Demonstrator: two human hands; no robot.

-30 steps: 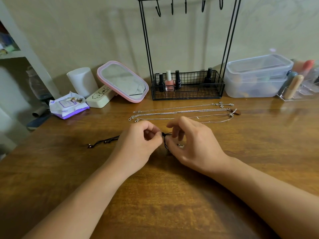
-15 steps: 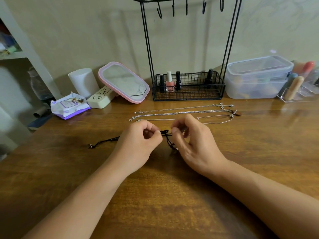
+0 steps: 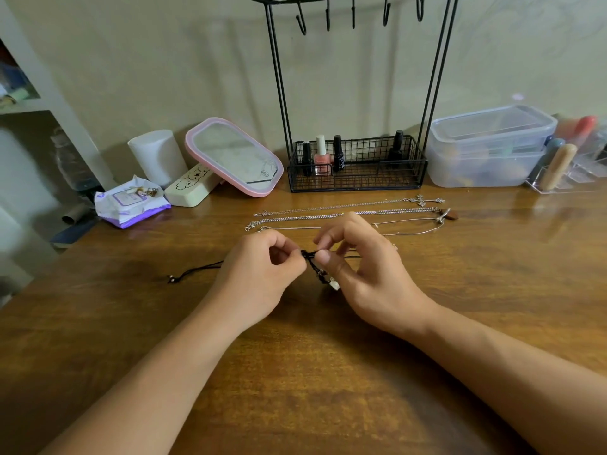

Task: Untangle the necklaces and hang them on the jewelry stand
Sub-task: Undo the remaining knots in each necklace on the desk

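A black cord necklace [image 3: 197, 270] lies across the wooden table [image 3: 295, 372], one beaded end trailing to the left. My left hand [image 3: 259, 277] and my right hand [image 3: 364, 274] both pinch its knotted middle, fingertips almost touching. A small pale pendant hangs from the cord under my right thumb. Three silver chain necklaces [image 3: 345, 215] lie stretched side by side just beyond my hands. The black wire jewelry stand [image 3: 279, 93] rises at the back, its hooks bare.
The stand's wire basket [image 3: 358, 185] holds several nail polish bottles. A pink-framed mirror [image 3: 233, 156], a white cylinder [image 3: 157, 156], a cream case and a wipes pack [image 3: 131, 205] sit at the back left. Clear plastic boxes [image 3: 486, 146] stand at the back right.
My right hand has drawn back slightly, uncovering more of the knotted cord and the pale pendant. The left hand stays in place.
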